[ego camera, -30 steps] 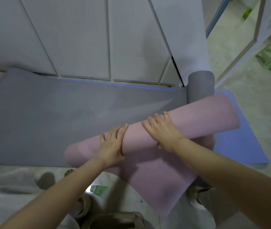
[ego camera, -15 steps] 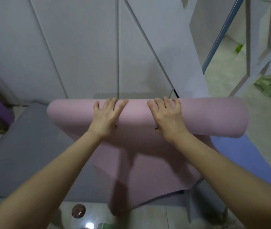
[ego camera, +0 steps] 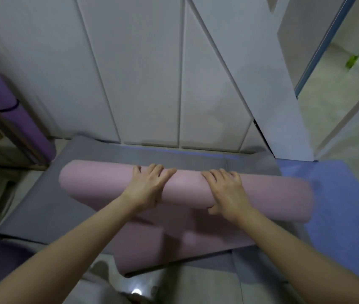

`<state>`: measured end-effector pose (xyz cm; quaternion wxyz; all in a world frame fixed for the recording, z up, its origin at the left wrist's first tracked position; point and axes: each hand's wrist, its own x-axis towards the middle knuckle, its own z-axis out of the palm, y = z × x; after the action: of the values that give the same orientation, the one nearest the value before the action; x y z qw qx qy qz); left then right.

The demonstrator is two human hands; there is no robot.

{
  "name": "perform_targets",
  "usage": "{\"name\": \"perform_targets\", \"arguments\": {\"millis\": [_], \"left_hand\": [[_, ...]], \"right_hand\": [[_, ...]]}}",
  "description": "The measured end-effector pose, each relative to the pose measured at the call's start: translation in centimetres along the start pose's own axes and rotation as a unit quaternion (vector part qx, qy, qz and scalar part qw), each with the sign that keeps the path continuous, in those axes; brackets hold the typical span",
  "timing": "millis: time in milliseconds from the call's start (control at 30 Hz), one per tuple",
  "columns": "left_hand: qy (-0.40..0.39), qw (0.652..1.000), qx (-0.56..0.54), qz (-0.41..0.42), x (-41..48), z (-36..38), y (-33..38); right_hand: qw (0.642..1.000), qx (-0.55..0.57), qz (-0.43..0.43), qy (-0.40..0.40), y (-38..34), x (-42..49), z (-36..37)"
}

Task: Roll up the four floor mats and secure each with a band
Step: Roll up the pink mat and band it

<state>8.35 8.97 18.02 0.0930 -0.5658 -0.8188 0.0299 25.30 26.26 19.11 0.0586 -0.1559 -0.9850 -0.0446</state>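
While both hands' fingers press flat, pink mat roll [ego camera: 185,189] lies left-to-right, on grey mat [ego camera: 42,213].

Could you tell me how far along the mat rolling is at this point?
Done: one purple mat stands rolled and banded at the left. In hand: the left hand and right hand press on the pink mat, mostly rolled with a flap still loose and no band visible. Left: the grey mat and blue mat lie flat.

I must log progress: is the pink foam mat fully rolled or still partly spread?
Partly rolled. The pink foam mat forms a thick roll under the left hand and right hand, with a flat tail toward the person.
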Motion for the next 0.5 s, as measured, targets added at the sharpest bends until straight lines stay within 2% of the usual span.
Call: {"name": "perform_targets", "arguments": {"millis": [100,233,400,500], "left_hand": [[-0.133,0.991,-0.029,0.005,-1.3,1.3,1.9],[-0.256,0.963,-0.08,0.015,-1.7,2.0,3.4],[-0.35,0.925,-0.143,0.033,-1.2,1.7,5.1],[-0.413,0.883,-0.223,0.021,-1.5,2.0,5.7]], "right_hand": [[0.994,0.02,-0.023,-0.107,-0.1,-2.1,1.7],[0.977,0.055,-0.039,-0.203,0.6,-3.4,2.4],[0.949,0.094,-0.053,-0.296,2.1,-4.3,2.4],[0.92,0.134,-0.045,-0.365,2.5,-5.1,2.2]]}}
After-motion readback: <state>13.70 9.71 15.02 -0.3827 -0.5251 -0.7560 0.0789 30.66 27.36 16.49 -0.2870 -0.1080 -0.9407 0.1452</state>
